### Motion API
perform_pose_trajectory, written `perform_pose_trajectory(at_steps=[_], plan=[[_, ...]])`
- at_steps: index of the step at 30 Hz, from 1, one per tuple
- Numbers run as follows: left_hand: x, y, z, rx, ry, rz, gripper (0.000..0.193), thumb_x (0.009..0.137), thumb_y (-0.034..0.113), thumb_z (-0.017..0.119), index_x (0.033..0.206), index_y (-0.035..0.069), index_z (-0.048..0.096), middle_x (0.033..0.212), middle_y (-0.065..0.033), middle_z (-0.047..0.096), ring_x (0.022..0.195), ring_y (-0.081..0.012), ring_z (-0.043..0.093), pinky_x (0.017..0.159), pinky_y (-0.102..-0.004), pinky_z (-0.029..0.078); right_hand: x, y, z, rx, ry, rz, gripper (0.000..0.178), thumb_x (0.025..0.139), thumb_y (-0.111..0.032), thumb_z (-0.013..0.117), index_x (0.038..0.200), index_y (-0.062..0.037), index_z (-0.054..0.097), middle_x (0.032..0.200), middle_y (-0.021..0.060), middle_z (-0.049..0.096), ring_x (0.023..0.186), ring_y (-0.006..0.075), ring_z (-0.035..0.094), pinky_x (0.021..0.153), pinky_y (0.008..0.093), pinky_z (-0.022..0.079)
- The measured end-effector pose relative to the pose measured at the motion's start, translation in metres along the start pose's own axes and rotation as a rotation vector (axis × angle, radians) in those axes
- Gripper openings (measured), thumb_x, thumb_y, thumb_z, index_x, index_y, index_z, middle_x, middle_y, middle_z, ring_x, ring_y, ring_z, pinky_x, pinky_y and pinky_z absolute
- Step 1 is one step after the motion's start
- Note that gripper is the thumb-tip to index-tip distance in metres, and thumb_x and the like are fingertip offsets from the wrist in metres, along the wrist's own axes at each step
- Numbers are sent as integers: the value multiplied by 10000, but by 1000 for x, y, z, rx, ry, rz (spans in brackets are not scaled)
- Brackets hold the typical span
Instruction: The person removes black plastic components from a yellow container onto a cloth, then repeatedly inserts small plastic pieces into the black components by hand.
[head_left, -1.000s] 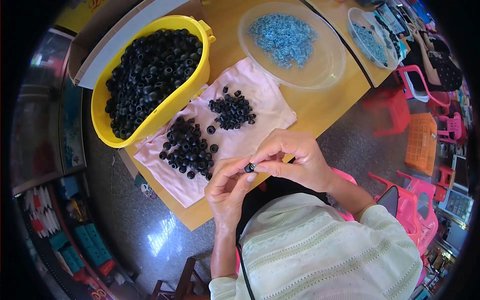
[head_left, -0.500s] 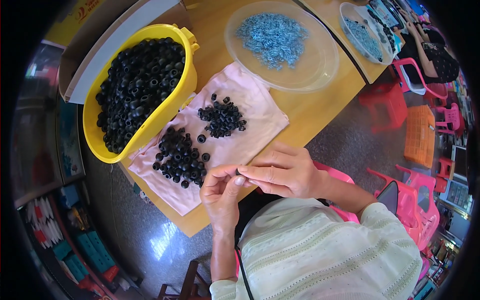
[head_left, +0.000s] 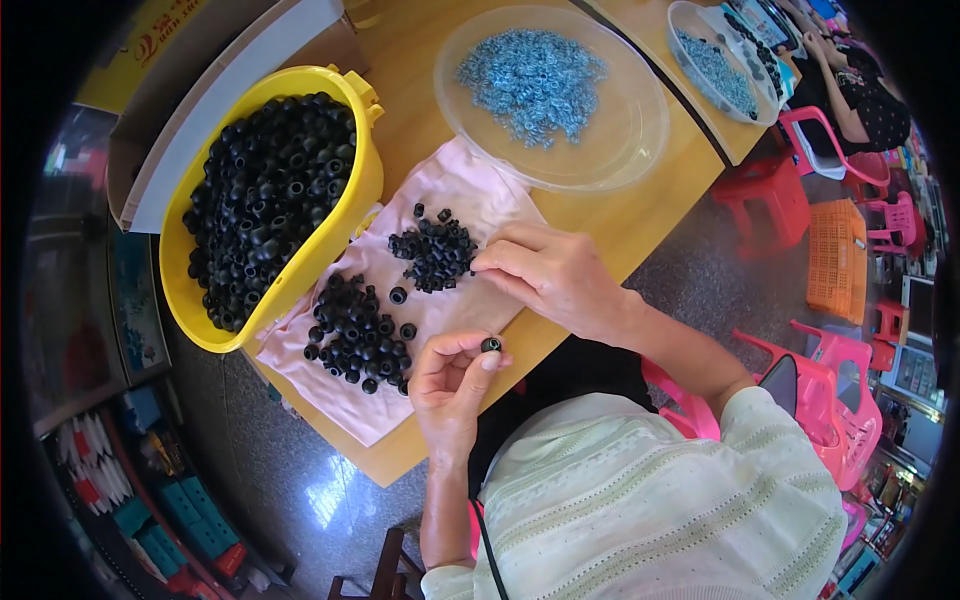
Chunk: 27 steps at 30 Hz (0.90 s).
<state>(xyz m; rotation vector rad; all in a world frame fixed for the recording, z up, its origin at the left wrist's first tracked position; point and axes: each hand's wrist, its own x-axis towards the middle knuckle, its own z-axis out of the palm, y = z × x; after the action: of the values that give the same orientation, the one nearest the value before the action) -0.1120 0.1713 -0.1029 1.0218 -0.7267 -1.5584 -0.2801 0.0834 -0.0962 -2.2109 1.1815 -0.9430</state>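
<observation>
My left hand [head_left: 452, 385] pinches a small black rubber ring [head_left: 491, 345] between thumb and forefinger, just over the table's near edge. My right hand [head_left: 545, 272] has its fingertips on the smaller pile of black rings [head_left: 435, 250] lying on a pink cloth [head_left: 470, 200]. Whether it grips one is hidden by the fingers. A second, larger pile of black rings [head_left: 355, 335] lies on the same cloth to the left of my left hand.
A yellow tub [head_left: 352, 215] full of black rings stands at the left. A clear round dish [head_left: 630, 130] with blue-grey metal parts sits behind the cloth, another such dish [head_left: 715, 60] beyond. The wooden table [head_left: 610, 225] borders red and pink plastic stools [head_left: 770, 195]. Another person sits at far right.
My hands, joined around one ring before, have parted. The right hand reached forward to the smaller pile; the left hand stayed near the edge with the ring.
</observation>
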Motion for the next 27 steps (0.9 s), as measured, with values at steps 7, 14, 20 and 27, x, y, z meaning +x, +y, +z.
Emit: perform_pose_trajectory(at_steps=[7,14,20,27], plan=[[-1,-2,-3,-25,-27,32,185,860,-31,638,1030,-21,565,973,-114,652,840,-157,637,804,-290,522,2,-6,0,-23,-13,20,117,759,-27,699,858,-40,638,821,69,615,733,242,628,612,320,499],[-1,-1,2,33,10,27,166,865,17,641,1012,-9,571,940,-112,648,786,-149,627,763,-277,520,-1,-9,3,-23,-27,30,131,753,-25,698,868,-38,636,839,76,619,747,255,632,619,333,504],[0,-2,-1,22,0,72,160,868,24,635,1013,-8,573,949,-124,652,788,-167,632,761,-288,518,-5,-11,-1,25,-33,46,154,747,-9,689,881,-38,619,834,81,611,739,258,631,617,338,504],[1,1,-1,-38,-26,45,187,867,2,641,1045,-14,585,951,-120,667,814,-161,647,782,-283,525,-5,-10,-2,-60,-104,20,147,761,-36,676,876,-33,585,812,100,568,737,286,605,630,368,489]])
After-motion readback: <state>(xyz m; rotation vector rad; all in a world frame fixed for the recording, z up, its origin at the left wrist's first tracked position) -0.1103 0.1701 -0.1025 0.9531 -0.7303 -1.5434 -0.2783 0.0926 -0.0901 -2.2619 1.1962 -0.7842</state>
